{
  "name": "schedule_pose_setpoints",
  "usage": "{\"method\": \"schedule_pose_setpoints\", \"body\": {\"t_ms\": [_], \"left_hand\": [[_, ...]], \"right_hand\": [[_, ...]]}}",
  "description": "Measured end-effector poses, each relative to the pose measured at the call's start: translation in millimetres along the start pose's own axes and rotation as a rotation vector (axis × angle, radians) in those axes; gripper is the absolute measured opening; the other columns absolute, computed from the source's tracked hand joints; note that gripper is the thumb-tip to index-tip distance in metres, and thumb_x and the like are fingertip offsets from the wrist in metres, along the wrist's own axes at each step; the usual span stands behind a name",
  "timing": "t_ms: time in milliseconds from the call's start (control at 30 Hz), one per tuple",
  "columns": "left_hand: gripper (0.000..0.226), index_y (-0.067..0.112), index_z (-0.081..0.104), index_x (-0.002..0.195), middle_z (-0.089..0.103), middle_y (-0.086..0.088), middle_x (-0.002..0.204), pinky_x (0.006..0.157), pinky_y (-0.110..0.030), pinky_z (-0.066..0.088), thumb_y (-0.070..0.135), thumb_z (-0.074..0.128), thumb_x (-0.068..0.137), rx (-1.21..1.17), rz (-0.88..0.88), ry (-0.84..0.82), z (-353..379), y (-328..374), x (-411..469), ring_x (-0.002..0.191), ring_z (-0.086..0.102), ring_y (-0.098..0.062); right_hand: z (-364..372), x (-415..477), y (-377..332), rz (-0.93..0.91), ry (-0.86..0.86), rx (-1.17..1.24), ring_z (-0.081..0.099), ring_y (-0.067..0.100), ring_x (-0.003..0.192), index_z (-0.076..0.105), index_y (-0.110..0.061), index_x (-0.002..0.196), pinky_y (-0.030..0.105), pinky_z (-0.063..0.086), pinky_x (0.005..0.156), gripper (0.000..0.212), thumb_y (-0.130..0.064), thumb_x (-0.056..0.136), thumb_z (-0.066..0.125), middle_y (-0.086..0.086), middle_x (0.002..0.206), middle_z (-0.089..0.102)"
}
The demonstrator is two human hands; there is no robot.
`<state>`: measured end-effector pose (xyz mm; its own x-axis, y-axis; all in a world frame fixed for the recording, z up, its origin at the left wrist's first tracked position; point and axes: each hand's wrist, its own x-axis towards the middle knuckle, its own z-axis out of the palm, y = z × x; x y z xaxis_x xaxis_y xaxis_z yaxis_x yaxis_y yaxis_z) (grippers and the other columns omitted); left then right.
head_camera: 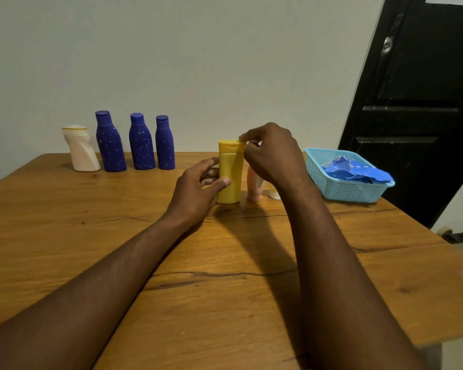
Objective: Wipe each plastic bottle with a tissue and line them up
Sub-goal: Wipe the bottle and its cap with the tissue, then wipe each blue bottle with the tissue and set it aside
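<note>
The yellow bottle (231, 180) stands upright on the wooden table (91, 236), about mid-table and straight in front of me, and both my hands are on it. My left hand (198, 190) grips its lower body, thumb across the front and the other fingers curled round the far side, so it cannot tip or slide while I work on the top. My right hand (273, 153) is up at the cap (229, 146), fingers bunched together and pinching its right edge. I cannot see a tissue in that hand; if one is there, my fingers hide it.

Far back on the left, against the wall, a white bottle (82, 150) and three blue bottles (141, 145) stand side by side in a row, which I judge to be the line the yellow one should join, at its open right end. Just beside the yellow bottle, partly behind my right wrist, is a pink bottle (253, 185), probably next. To the right sits a blue basket (332, 188) of blue scraps (358, 170).
</note>
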<state>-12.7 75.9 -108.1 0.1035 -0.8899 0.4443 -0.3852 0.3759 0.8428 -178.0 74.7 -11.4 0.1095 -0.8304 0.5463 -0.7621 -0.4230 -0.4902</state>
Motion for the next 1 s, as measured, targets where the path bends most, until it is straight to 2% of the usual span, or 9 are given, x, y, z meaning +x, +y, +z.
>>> {"method": "schedule_pose_setpoints", "body": {"t_ms": [200, 267, 400, 567, 633, 733, 867, 1000], "left_hand": [[0.060, 0.024, 0.049, 0.152, 0.062, 0.004, 0.142, 0.090, -0.021, 0.054, 0.025, 0.073, 0.097, 0.021, -0.015, 0.006, 1.0, -0.7, -0.6, 0.125, 0.060, -0.011], [0.062, 0.024, 0.049, 0.152, 0.063, 0.003, 0.141, 0.092, -0.024, 0.056, 0.024, 0.074, 0.095, 0.001, -0.026, 0.009, 1.3, 0.8, -1.3, 0.125, 0.061, -0.012], [0.069, 0.021, 0.048, 0.152, 0.062, 0.000, 0.142, 0.088, -0.020, 0.054, 0.024, 0.079, 0.091, -0.053, -0.050, 0.020, -0.8, 2.9, -1.7, 0.126, 0.061, -0.015], [0.079, 0.025, 0.047, 0.152, 0.059, 0.001, 0.147, 0.100, -0.035, 0.055, 0.045, 0.080, 0.083, -0.129, -0.075, 0.009, -7.5, 13.7, -3.2, 0.131, 0.058, -0.016], [0.081, 0.026, 0.048, 0.151, 0.058, 0.001, 0.147, 0.102, -0.038, 0.054, 0.052, 0.078, 0.080, -0.137, -0.074, 0.028, -12.5, 23.3, -5.1, 0.130, 0.058, -0.013], [0.076, 0.020, 0.051, 0.146, 0.062, -0.002, 0.142, 0.099, -0.032, 0.055, 0.055, 0.073, 0.083, -0.042, 0.003, 0.092, -26.0, 31.9, -3.3, 0.126, 0.061, -0.012], [0.053, 0.015, 0.055, 0.141, 0.066, -0.004, 0.134, 0.091, -0.018, 0.051, 0.036, 0.073, 0.095, 0.086, 0.048, 0.204, -54.7, 36.7, 11.9, 0.119, 0.064, -0.012], [0.044, 0.012, 0.059, 0.136, 0.067, -0.005, 0.131, 0.082, -0.008, 0.046, 0.016, 0.074, 0.095, 0.149, 0.007, 0.315, -87.4, 40.8, 37.9, 0.115, 0.063, -0.009]], "right_hand": [[-1.1, 0.5, -1.1, -0.011, 0.023, 0.023, 0.060, 0.012, 0.109, 0.071, -0.017, 0.122, 0.023, 0.038, 0.079, 0.034, -0.017, 0.092, 0.056, 0.000, 0.127, 0.066], [-1.4, 0.4, -1.6, -0.025, 0.072, 0.057, 0.058, 0.010, 0.102, 0.073, -0.015, 0.118, 0.019, 0.037, 0.077, 0.032, -0.015, 0.091, 0.056, 0.001, 0.124, 0.067], [2.8, 4.0, -3.0, -0.048, 0.170, 0.137, 0.055, 0.005, 0.090, 0.077, -0.016, 0.104, 0.010, 0.035, 0.068, 0.026, -0.016, 0.088, 0.056, 0.002, 0.109, 0.069], [10.3, 0.9, -18.6, -0.081, 0.212, 0.282, 0.057, 0.003, 0.079, 0.078, -0.012, 0.091, 0.007, 0.035, 0.065, 0.023, -0.014, 0.091, 0.055, 0.000, 0.092, 0.071], [13.8, 0.8, -30.2, -0.099, 0.213, 0.312, 0.058, 0.004, 0.079, 0.078, -0.010, 0.092, 0.008, 0.037, 0.067, 0.023, -0.014, 0.093, 0.055, 0.002, 0.093, 0.072], [16.8, 8.1, -51.2, -0.174, 0.173, 0.303, 0.058, 0.006, 0.084, 0.076, -0.011, 0.097, 0.009, 0.041, 0.072, 0.021, -0.012, 0.094, 0.056, 0.004, 0.101, 0.072], [19.1, 29.5, -78.4, -0.297, 0.071, 0.220, 0.058, 0.008, 0.088, 0.074, -0.011, 0.108, 0.008, 0.040, 0.071, 0.018, -0.011, 0.093, 0.063, 0.004, 0.107, 0.070], [32.6, 66.0, -97.8, -0.334, -0.089, 0.058, 0.063, 0.017, 0.086, 0.072, -0.009, 0.112, 0.028, 0.053, 0.072, 0.021, -0.009, 0.092, 0.066, 0.007, 0.108, 0.069]]}}
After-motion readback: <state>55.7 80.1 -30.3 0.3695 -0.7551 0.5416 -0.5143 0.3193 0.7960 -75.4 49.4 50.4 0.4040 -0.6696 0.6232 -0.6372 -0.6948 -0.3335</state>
